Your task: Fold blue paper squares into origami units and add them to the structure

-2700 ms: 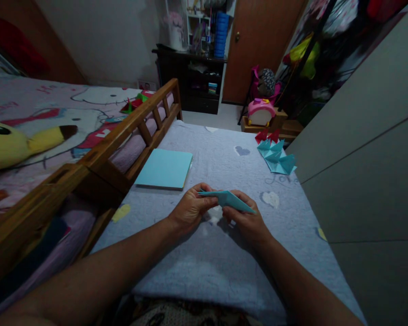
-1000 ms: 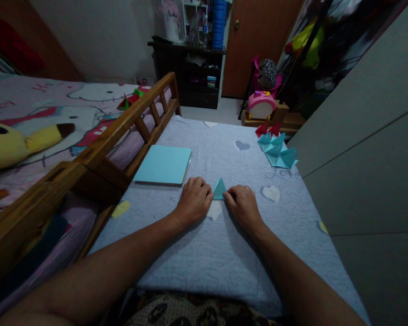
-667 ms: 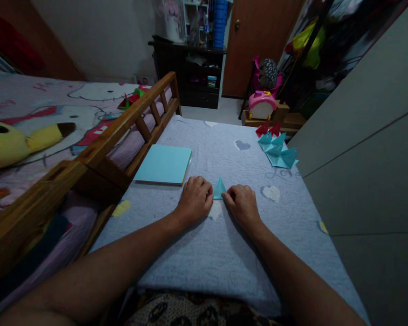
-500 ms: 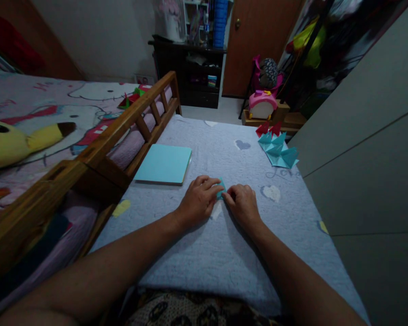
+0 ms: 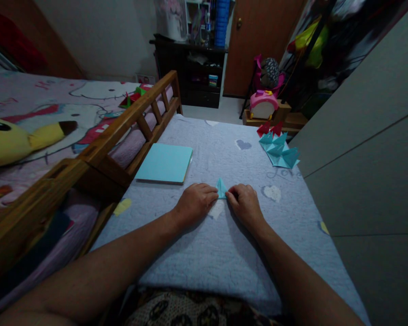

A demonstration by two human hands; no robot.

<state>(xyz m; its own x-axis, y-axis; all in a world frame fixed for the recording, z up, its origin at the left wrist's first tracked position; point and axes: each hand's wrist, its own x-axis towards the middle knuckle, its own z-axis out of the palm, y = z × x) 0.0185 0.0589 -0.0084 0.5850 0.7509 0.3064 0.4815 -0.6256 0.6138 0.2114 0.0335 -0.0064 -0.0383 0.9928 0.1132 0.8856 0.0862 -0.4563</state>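
Note:
A small folded teal paper piece (image 5: 221,188) lies on the lavender blanket (image 5: 224,253) between my hands, its pointed tip sticking up. My left hand (image 5: 194,203) rests on the blanket with its fingers curled and its fingertips pressing the paper's left edge. My right hand (image 5: 245,204) is curled too, with its fingertips pinching the paper's right edge. Most of the paper is hidden under my fingers.
A stack of light blue square paper (image 5: 165,163) lies to the left near a wooden bed rail (image 5: 129,122). Several folded teal and red paper pieces (image 5: 278,149) sit at the far right by a grey cabinet (image 5: 367,145). A yellow plush toy (image 5: 17,138) lies on the bed.
Earlier I held a long folded teal paper above the blanket. It now lies on the blanket as a small triangle, and my left fingers have slid over it and back to its edge.

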